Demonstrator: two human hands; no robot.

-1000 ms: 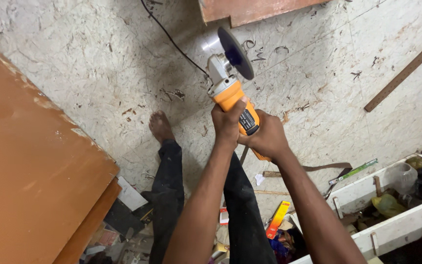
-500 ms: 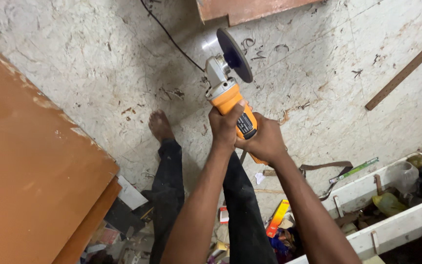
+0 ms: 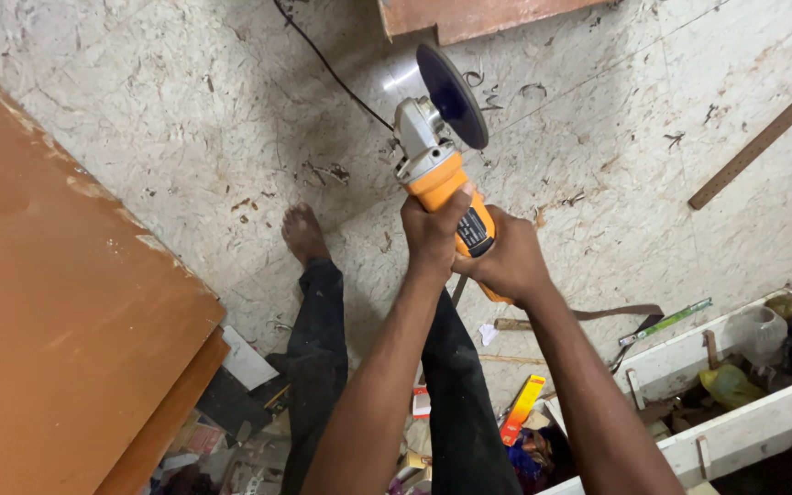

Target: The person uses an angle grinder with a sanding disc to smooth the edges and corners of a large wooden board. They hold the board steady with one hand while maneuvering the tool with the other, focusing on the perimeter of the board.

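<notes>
Orange-bodied angle grinder (image 3: 456, 197) gripped in both hands, raised above pale speckled floor (image 3: 139, 110), roughly mid-frame, well clear of any workpiece. Dark disc (image 3: 452, 95) at far end, tilted on edge, facing up-right, touching nothing. L hand (image 3: 433, 234) clenched round front of body just behind grey gear head, thumb up along casing. R hand (image 3: 506, 261) wrapped round rear of body, partly under L hand. Black cord (image 3: 332, 69) trailing off over floor toward top edge of view.

Step in hand, by the look of it: tool carried and aimed, disc not yet on any surface. Can't tell if disc spinning or stopped.

Nearby: bare foot (image 3: 302, 234) on floor just left of and below tool; big orange-brown board (image 3: 57, 302) along left side; reddish board (image 3: 469, 18) at top edge, nearest piece to disc, but apart from it. Long wooden strip (image 3: 763, 137) at right, well apart. White wooden box (image 3: 735, 431) w/ bags and odds at lower right; brown strap (image 3: 616, 313) and green strip (image 3: 666, 319) just beside it.

Judgement re any further move w/ disc: needs firm two-hand hold kept, disc angle set before contact, cord kept behind tool, foot kept well out of disc's line.
</notes>
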